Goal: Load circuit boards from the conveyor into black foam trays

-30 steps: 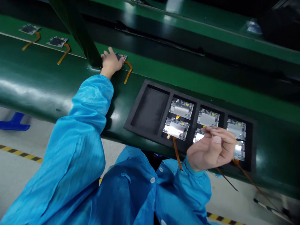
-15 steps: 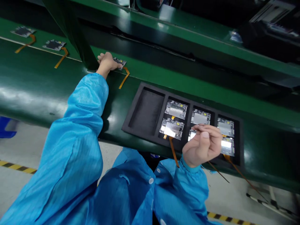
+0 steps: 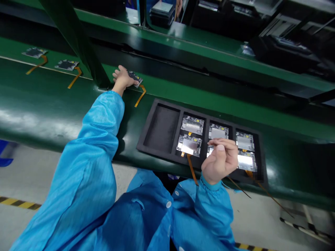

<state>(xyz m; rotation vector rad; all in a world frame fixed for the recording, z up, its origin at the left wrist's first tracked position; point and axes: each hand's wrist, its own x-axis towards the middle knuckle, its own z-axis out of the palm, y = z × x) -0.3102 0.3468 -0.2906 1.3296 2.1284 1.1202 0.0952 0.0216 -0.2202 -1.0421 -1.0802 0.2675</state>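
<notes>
My left hand (image 3: 122, 80) is at the far-side belt with its thumb on a circuit board (image 3: 136, 77), gripping the board's left end while its other fingers stick up and away. An orange flex strip (image 3: 140, 96) hangs from that board toward me. Over a black foam tray (image 3: 158, 152), my right hand (image 3: 221, 160) has its fingers pressed together; anything between the fingertips is too small to make out. Boards with silver plates, such as this one (image 3: 190, 144), lie in three of the tray's compartments; the left compartment holds none. My right hand partly hides one board.
Two more boards, one nearer (image 3: 66, 65) and one farther left (image 3: 34, 52), lie on the green surface with orange strips. A dark green post (image 3: 83, 45) slants down beside my left hand. Dark stacked items (image 3: 161, 15) and a person's hand (image 3: 178, 7) show beyond.
The view has shifted, showing more of the far side. My left hand's upper fingers are a little more spread, its thumb still on the board. My right hand keeps its closed pose over the tray.
</notes>
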